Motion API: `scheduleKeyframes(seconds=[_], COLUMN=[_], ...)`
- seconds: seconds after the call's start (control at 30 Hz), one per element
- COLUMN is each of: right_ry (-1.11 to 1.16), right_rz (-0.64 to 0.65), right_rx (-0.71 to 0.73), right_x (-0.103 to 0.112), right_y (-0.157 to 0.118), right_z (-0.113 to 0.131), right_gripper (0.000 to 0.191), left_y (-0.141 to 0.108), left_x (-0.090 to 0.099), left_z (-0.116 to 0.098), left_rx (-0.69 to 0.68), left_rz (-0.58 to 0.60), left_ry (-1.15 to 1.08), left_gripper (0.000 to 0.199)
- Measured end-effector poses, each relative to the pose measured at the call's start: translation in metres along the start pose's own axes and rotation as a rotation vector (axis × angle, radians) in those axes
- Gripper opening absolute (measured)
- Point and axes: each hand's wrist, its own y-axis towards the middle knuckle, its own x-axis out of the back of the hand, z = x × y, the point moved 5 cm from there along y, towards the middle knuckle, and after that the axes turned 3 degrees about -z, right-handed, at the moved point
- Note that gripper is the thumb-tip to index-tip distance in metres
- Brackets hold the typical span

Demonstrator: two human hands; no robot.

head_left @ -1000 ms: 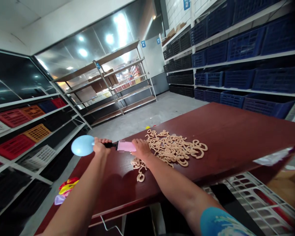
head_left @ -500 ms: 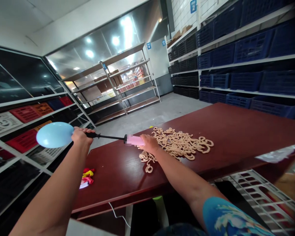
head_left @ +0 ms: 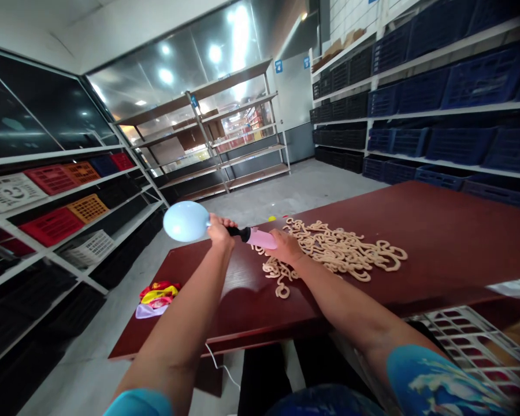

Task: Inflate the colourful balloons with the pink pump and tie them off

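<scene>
A light-blue inflated balloon sits at the far end of a hand balloon pump with a pink barrel and black end. My left hand is closed around the balloon's neck and the pump's black end. My right hand grips the pink barrel. Both hands are close together above the table, with little of the pump showing between them. Behind and beside my right hand lies a heap of long beige, curled modelling balloons. Flat red, yellow, pink and lilac balloons lie at the table's left corner.
The dark red table stretches off to the right. A clear plastic bag lies at its right edge, above a white crate. A white cable hangs below the front edge. Shelves hold blue crates at right and red crates at left.
My left hand and the blue balloon have moved right, towards my right hand. The thin black rod between my hands has slid into the pump barrel. The view has shifted slightly.
</scene>
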Motion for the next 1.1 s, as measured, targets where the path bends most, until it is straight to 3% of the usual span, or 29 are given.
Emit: scheduleKeyframes(seconds=[0.1, 0.17, 0.43, 0.5, 0.57, 0.67, 0.93, 1.03, 1.1], right_ry=[-0.018, -0.02, -0.005, 0.006, 0.011, 0.003, 0.0, 0.003, 0.004], right_rz=[0.003, -0.012, -0.049, -0.048, -0.038, -0.008, 0.021, 0.029, 0.022], right_rx=[-0.01, -0.002, -0.003, -0.015, -0.025, -0.047, -0.046, -0.043, -0.038], right_x=[-0.001, 0.0, 0.003, 0.002, -0.001, -0.007, -0.018, -0.018, -0.017], right_y=[-0.001, 0.0, 0.005, 0.005, 0.005, 0.003, -0.001, -0.003, -0.002], right_z=[0.0, 0.003, 0.011, 0.009, 0.005, -0.004, -0.008, -0.005, -0.003], right_gripper=[0.039, 0.04, 0.045, 0.046, 0.046, 0.043, 0.045, 0.043, 0.044], left_y=[-0.002, 0.001, 0.03, 0.033, 0.033, 0.031, 0.013, 0.006, 0.005], left_x=[0.001, 0.001, -0.001, -0.003, -0.004, -0.003, 0.001, 0.0, -0.001], left_z=[0.009, -0.002, -0.115, -0.133, -0.137, -0.115, -0.005, 0.015, 0.014], left_rx=[0.035, 0.032, -0.169, -0.198, -0.211, -0.206, -0.081, -0.049, -0.039], left_rz=[-0.018, -0.037, -0.006, 0.014, 0.025, 0.017, 0.025, 0.025, 0.02], left_ry=[0.039, 0.058, 0.08, 0.082, 0.074, 0.033, 0.001, -0.002, 0.007], left_gripper=[0.037, 0.037, 0.035, 0.035, 0.036, 0.038, 0.045, 0.045, 0.046])
